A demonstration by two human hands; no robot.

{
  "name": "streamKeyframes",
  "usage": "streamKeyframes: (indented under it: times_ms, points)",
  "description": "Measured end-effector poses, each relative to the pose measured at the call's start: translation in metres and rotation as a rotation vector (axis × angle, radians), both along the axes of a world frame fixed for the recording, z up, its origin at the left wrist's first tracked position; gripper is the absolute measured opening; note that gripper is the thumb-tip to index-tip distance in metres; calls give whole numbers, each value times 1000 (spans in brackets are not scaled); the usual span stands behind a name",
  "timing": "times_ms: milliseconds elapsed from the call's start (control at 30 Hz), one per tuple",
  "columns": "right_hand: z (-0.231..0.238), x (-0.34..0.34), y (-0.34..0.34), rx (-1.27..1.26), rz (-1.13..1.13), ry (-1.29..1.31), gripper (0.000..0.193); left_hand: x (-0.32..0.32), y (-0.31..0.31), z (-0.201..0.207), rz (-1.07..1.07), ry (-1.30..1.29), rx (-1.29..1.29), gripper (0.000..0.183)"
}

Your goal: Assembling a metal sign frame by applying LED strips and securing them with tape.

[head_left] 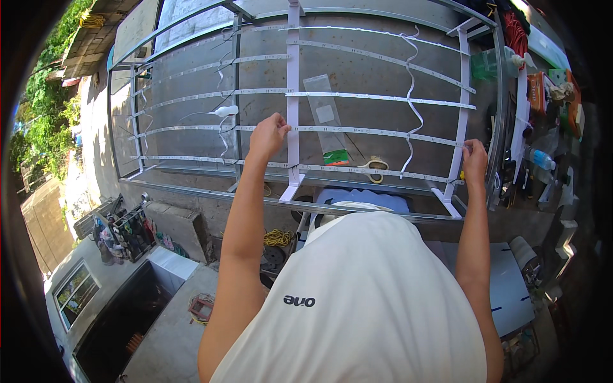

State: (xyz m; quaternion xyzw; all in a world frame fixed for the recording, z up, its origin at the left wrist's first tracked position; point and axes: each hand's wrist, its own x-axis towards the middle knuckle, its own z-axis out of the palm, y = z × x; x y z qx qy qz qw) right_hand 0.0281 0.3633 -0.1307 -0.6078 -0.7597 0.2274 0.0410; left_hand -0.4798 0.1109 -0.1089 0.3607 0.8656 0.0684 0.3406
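A metal frame carries several rows of white LED strips laid across white crossbars. My left hand (271,134) is closed in a pinch at the middle crossbar (293,83), at the left end of one LED strip (377,133). At the right crossbar (461,96), my right hand (474,161) pinches the other end of the same strip. The strip runs nearly straight between my hands. Below it lies another strip (383,170), and above it a brighter one (383,97). A loose wavy white wire (412,89) crosses the rows.
Under the rows lie a clear plastic packet (324,108) and scissors (373,171) with pale handles. A white glue-gun-like item (225,111) sits among the left rows. The metal frame's near rail (357,209) passes before my body. Bottles (541,158) and boxes (539,92) crowd the right side.
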Motion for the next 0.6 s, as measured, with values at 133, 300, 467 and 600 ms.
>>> streamKeyframes:
  times_ms: [133, 300, 467, 600]
  points:
    - [0, 0, 2, 15, 13, -5, 14, 0, 4, 0, -18, 2, -48, 24]
    - [2, -4, 1, 2, 13, 7, 14, -2, -1, -7, -35, 26, 3, 24]
    - [3, -5, -1, 1, 15, -29, 13, 3, -7, -9, -77, 36, 92, 29]
    - [2, -5, -1, -5, -2, -35, 14, 6, -7, -10, -65, 64, 71, 31]
